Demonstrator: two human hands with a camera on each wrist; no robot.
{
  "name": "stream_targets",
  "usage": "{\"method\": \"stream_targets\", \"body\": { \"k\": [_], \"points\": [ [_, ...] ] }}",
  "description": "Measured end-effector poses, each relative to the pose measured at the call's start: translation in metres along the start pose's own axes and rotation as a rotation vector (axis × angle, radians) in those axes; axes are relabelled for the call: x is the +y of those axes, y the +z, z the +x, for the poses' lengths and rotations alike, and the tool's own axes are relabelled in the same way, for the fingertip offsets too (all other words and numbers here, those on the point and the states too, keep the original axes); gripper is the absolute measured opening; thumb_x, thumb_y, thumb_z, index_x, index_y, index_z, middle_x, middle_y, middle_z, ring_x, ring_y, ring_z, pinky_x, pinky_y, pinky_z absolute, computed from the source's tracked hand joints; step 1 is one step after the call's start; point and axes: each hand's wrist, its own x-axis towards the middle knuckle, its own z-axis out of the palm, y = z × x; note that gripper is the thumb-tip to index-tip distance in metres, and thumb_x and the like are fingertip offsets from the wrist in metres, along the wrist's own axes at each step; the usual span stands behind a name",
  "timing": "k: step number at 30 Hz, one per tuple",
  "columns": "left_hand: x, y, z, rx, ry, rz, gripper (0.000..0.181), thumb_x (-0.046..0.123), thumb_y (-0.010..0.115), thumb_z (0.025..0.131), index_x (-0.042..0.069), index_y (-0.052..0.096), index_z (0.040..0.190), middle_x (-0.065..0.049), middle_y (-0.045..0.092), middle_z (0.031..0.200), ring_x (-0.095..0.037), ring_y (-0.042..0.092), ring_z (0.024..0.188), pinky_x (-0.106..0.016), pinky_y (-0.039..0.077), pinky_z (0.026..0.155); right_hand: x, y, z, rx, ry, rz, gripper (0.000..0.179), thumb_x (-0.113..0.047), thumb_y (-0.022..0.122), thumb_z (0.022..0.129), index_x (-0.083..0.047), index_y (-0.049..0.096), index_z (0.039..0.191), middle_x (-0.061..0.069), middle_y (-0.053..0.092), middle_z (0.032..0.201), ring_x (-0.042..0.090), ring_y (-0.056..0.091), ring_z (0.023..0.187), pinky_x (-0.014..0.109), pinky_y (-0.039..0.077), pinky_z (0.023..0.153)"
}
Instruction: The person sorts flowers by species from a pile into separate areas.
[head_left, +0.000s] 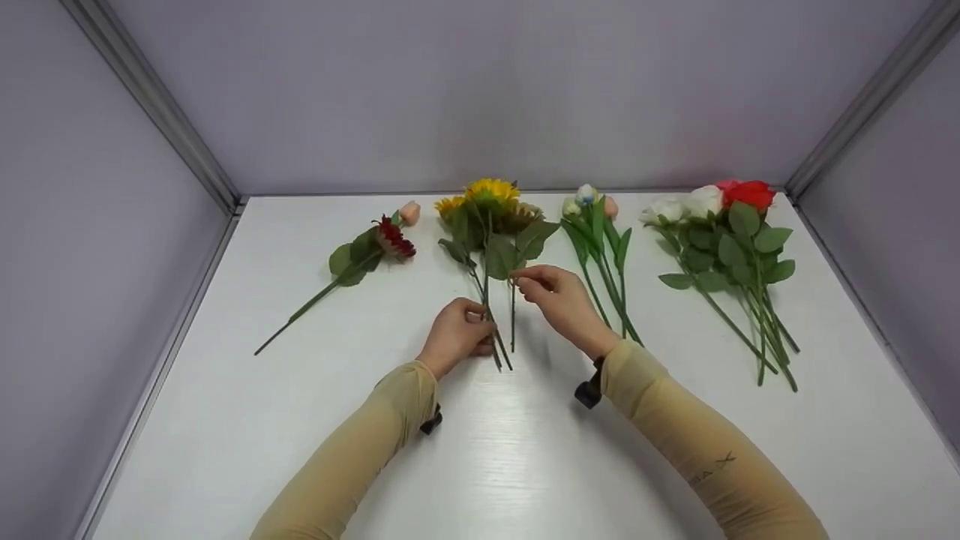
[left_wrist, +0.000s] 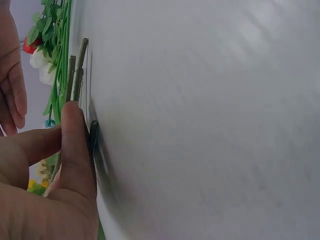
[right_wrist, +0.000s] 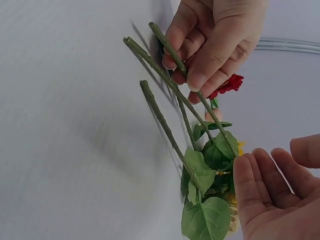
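A group of sunflowers (head_left: 491, 195), yellow heads and a paler brownish one with green leaves, lies mid-table, stems toward me. My left hand (head_left: 457, 337) holds sunflower stems (right_wrist: 205, 102) near their cut ends; in the right wrist view one passes between thumb and fingers. Another stem (right_wrist: 162, 120) lies apart, outside that grip. My right hand (head_left: 559, 300) is at the upper stems beside the leaves (right_wrist: 205, 217). Its fingers (right_wrist: 252, 182) are nearly straight with the thumb spread away, fingertips by a stem; whether they touch it I cannot tell.
Left on the white table (head_left: 225, 450) lie a dark red flower (head_left: 394, 238) and a peach tulip (head_left: 409, 213). Right of the sunflowers are several tulips (head_left: 600, 225), then white roses (head_left: 703, 201) and a red rose (head_left: 750, 196). Walls (head_left: 480, 90) enclose the back and sides.
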Motion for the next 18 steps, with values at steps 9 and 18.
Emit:
{"method": "stream_targets", "body": {
  "k": [9, 18],
  "points": [
    [0.0014, -0.0003, 0.0007, 0.025, 0.020, 0.079, 0.031, 0.003, 0.072, 0.093, -0.001, 0.058, 0.120, -0.014, 0.066, 0.096, -0.019, 0.070, 0.072, -0.033, 0.061, 0.064, 0.0018, -0.0013, -0.0017, 0.004, 0.015, 0.026, 0.030, -0.023, 0.062, 0.104, -0.006, 0.071, 0.126, 0.017, 0.069, 0.120, 0.038, 0.062, 0.114, 0.050, 0.051, 0.098],
    [-0.0035, 0.0002, 0.0014, 0.030, 0.053, 0.102, 0.031, 0.001, 0.074, 0.091, -0.002, 0.056, 0.117, -0.012, 0.066, 0.090, -0.018, 0.067, 0.064, -0.033, 0.060, 0.060, 0.0061, 0.0020, -0.0031, -0.010, 0.036, 0.051, 0.035, -0.022, 0.063, 0.103, 0.002, 0.067, 0.128, 0.019, 0.068, 0.122, 0.038, 0.063, 0.116, 0.050, 0.051, 0.101]
  ]
}}
